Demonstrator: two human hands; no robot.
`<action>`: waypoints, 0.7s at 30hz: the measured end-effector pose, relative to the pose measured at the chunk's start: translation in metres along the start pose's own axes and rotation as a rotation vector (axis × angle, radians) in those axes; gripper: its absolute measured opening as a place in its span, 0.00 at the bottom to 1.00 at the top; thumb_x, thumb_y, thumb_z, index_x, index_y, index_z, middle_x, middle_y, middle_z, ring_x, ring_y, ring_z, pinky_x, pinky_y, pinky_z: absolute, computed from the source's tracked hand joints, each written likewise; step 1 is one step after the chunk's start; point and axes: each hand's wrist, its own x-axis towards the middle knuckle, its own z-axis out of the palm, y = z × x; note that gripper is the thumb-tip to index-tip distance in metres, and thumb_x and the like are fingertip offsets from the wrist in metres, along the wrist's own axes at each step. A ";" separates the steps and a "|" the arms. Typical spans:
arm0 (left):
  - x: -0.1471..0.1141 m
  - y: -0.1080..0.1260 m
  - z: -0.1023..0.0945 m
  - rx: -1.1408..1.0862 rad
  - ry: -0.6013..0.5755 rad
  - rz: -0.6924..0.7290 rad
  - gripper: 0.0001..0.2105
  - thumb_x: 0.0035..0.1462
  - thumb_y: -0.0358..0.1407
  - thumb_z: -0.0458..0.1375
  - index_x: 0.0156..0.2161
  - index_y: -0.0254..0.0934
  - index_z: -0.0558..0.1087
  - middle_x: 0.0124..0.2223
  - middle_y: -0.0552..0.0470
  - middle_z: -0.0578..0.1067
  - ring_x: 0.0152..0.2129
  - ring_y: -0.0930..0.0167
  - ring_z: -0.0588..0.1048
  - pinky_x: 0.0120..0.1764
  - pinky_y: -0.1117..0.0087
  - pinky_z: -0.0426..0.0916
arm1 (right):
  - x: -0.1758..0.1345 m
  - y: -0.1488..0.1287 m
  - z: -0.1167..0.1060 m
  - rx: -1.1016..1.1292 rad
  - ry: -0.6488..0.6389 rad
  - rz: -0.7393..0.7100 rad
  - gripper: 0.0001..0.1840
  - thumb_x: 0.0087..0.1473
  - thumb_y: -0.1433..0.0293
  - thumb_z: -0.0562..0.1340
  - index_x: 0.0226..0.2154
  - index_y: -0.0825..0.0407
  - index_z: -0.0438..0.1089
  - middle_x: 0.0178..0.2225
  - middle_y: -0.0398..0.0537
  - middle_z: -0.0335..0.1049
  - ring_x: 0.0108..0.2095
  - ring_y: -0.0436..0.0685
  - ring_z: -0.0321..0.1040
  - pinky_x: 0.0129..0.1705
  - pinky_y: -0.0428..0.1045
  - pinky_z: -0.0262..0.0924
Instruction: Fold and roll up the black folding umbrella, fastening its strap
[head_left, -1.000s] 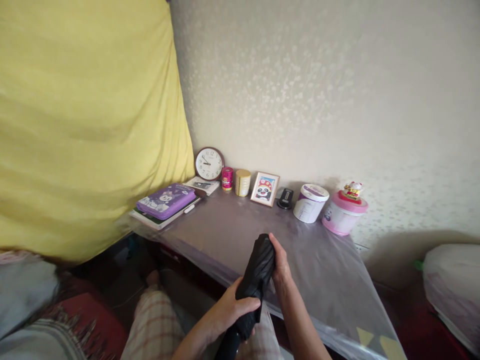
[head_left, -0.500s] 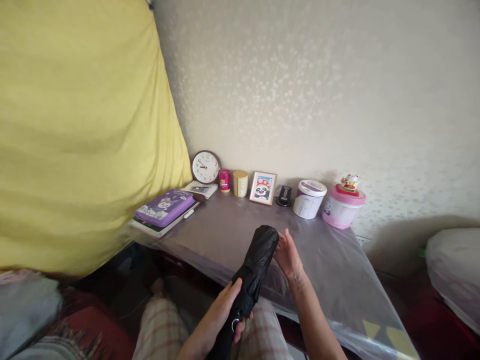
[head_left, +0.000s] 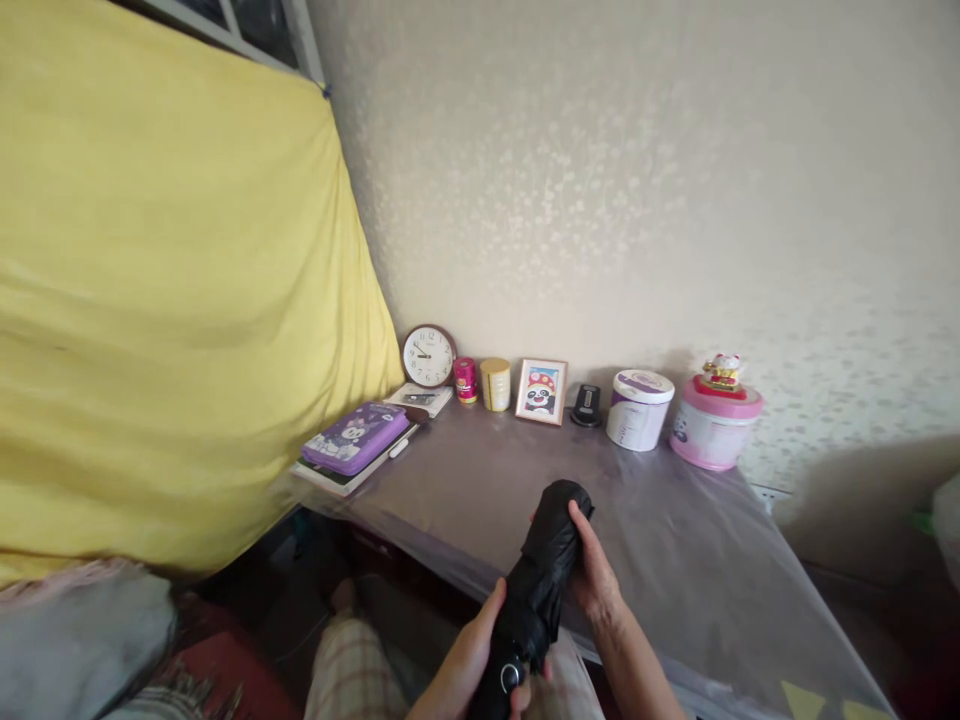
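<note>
A folded black umbrella (head_left: 541, 572) slants up from my lap over the near edge of the table. Low down, next to the handle with its round silver-ringed button, my left hand (head_left: 480, 645) is closed around it. My right hand (head_left: 595, 570) wraps the upper end from the right side, its thumb lying along the dark fabric. Most of the right fingers are hidden behind the umbrella.
The table (head_left: 465, 480) has a plastic cover. Along the wall stand a clock (head_left: 429, 356), a pink can (head_left: 465, 381), a yellow-lidded tin (head_left: 495, 385), a panda picture frame (head_left: 541, 391), a white tub (head_left: 640, 415) and a pink-lidded tub (head_left: 712, 430). A purple case (head_left: 355, 438) lies left.
My right hand was open beside the umbrella's top and has now closed around it. The view has shifted, so the table items appear farther right and lower.
</note>
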 end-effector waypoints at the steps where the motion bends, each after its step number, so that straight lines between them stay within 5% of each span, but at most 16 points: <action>1: -0.001 0.000 0.002 0.023 0.011 0.039 0.44 0.46 0.68 0.34 0.39 0.26 0.69 0.15 0.53 0.67 0.07 0.76 0.61 0.13 0.74 0.55 | 0.000 0.000 -0.001 0.002 0.009 0.006 0.24 0.47 0.54 0.62 0.37 0.57 0.72 0.30 0.54 0.75 0.35 0.62 0.72 0.41 0.55 0.66; 6: -0.011 -0.002 0.017 0.219 0.151 0.296 0.35 0.45 0.58 0.56 0.51 0.36 0.57 0.27 0.54 0.73 0.08 0.80 0.63 0.12 0.79 0.56 | -0.002 0.001 -0.004 -0.023 0.044 -0.027 0.24 0.47 0.52 0.60 0.34 0.56 0.73 0.29 0.54 0.75 0.34 0.62 0.72 0.37 0.55 0.68; 9: -0.017 -0.004 0.025 0.298 0.249 0.304 0.37 0.47 0.54 0.57 0.57 0.37 0.50 0.29 0.53 0.73 0.09 0.80 0.65 0.12 0.80 0.57 | -0.003 0.003 -0.006 -0.050 0.067 -0.054 0.25 0.46 0.50 0.60 0.34 0.55 0.72 0.29 0.54 0.75 0.33 0.61 0.73 0.35 0.54 0.68; 14: -0.024 -0.007 0.035 0.437 0.379 0.268 0.50 0.51 0.44 0.57 0.61 0.41 0.19 0.23 0.58 0.72 0.09 0.76 0.67 0.13 0.77 0.62 | -0.006 0.002 -0.011 0.017 0.157 -0.077 0.22 0.45 0.54 0.62 0.34 0.55 0.72 0.28 0.53 0.75 0.32 0.60 0.73 0.33 0.53 0.68; 21: -0.024 -0.016 0.046 0.755 0.472 0.286 0.44 0.47 0.33 0.57 0.63 0.46 0.35 0.28 0.56 0.73 0.09 0.77 0.65 0.13 0.77 0.61 | -0.017 0.001 -0.017 0.089 0.203 -0.107 0.21 0.43 0.56 0.65 0.34 0.56 0.72 0.26 0.51 0.75 0.26 0.58 0.72 0.32 0.53 0.68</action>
